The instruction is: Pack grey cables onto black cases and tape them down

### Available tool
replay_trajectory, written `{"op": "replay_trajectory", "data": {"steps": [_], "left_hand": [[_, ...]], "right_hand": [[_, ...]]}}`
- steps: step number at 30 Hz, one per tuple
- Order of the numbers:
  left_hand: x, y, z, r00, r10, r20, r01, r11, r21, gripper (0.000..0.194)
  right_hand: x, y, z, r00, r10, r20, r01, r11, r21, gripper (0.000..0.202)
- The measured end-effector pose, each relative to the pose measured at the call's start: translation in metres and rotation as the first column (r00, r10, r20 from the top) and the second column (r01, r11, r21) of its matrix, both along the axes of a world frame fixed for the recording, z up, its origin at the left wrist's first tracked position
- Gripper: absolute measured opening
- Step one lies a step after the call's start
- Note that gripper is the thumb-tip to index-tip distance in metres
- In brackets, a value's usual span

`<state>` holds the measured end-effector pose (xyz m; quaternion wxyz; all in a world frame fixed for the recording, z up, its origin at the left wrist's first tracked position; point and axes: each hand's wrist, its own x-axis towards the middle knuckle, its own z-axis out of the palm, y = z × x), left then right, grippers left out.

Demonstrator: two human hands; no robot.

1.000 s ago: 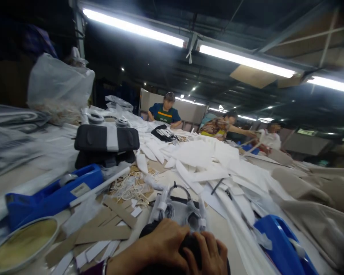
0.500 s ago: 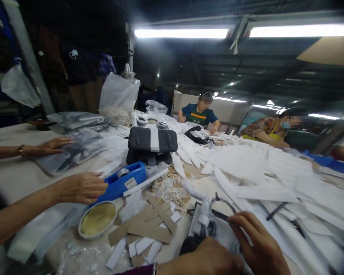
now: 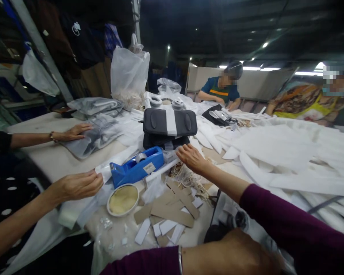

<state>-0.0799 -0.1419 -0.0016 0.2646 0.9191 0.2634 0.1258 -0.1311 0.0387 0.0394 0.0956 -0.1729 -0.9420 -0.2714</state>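
My left hand (image 3: 243,250) is low in the view, back upward, over a black item with clear plastic and a dark coil (image 3: 240,219); its fingers are hidden. Stretched across the table, my right hand (image 3: 190,157) has its fingers pinched together on clear plastic (image 3: 170,156), just below the stacked black cases (image 3: 169,122). The top case has a white band around it. To the left of that hand lies a blue tape dispenser (image 3: 137,166). Thin pale strings (image 3: 189,177) lie beneath my right wrist.
At the left, another person's hands rest on a bagged item (image 3: 96,135) and near white film. Cardboard strips (image 3: 172,212) and a round yellowish lid (image 3: 123,199) lie in front. White sheets (image 3: 278,152) cover the right side. Two people work across the table.
My right hand has left the black item and reached forward and left to the clear plastic. My left hand stays low by the item. The view has shifted, and the other person's near hand now touches white film.
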Motion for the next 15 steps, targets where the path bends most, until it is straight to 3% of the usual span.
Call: {"op": "replay_trajectory", "data": {"steps": [2,5,8,10,12,15], "left_hand": [[0.002,0.003,0.002,0.998,-0.054,-0.033,0.053,0.998,-0.039,0.054],[0.005,0.003,0.007,0.996,-0.061,-0.071,0.058,0.998,-0.034,0.057],[0.007,0.004,0.014,0.996,-0.024,-0.089,0.023,1.000,-0.008,0.047],[0.008,0.005,0.019,0.992,-0.026,-0.120,0.023,0.999,-0.024,0.040],[0.009,0.005,0.026,0.986,-0.048,-0.158,0.042,0.998,-0.043,0.036],[0.011,0.002,0.036,0.977,-0.073,-0.200,0.065,0.997,-0.045,0.032]], "right_hand": [[0.023,-0.001,0.010,0.999,-0.048,0.006,0.048,0.999,-0.012,0.020],[0.089,-0.013,0.034,0.973,-0.226,-0.052,0.218,0.967,-0.134,0.021],[0.176,-0.052,0.049,0.848,-0.476,-0.231,0.359,0.839,-0.410,0.023],[0.234,-0.098,0.049,0.660,-0.642,-0.390,0.331,0.714,-0.617,0.022],[0.286,-0.154,0.039,0.405,-0.778,-0.479,0.207,0.589,-0.781,0.020],[0.350,-0.238,0.013,0.000,-0.888,-0.460,-0.019,0.460,-0.888,0.020]]}}
